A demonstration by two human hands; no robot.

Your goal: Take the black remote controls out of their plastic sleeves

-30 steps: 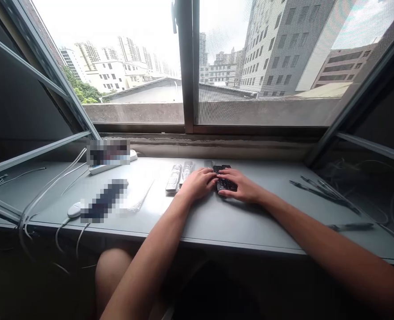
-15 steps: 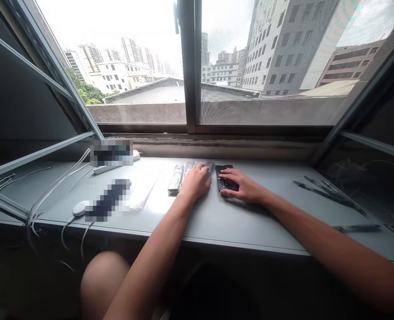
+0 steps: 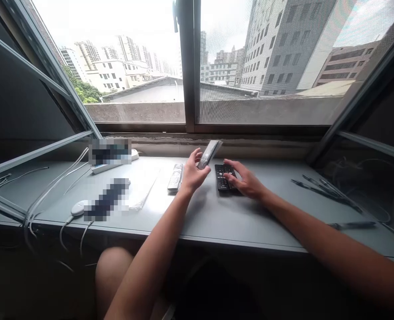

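My left hand [image 3: 193,174] is closed around a remote control in a clear plastic sleeve [image 3: 209,154], tilted and raised off the desk. Just right of it, two black remote controls [image 3: 222,178] lie side by side, their buttons facing up. Over the right-hand one rests my right hand [image 3: 245,177], thumb and fingers apart; the hand covers part of that remote. Another plastic-wrapped remote [image 3: 175,178] lies on the desk to the left of my left hand.
A flat clear plastic sheet or bag [image 3: 145,189] lies left of the remotes. White cables and a white round puck [image 3: 80,208] are at the left, near blurred items. Pens [image 3: 330,193] and cables lie at the right. Metal frame bars flank the desk [image 3: 197,222].
My left hand has lifted a plastic-sleeved remote off the desk. My right hand has shifted slightly right and its fingers have spread, uncovering more of the black remotes.
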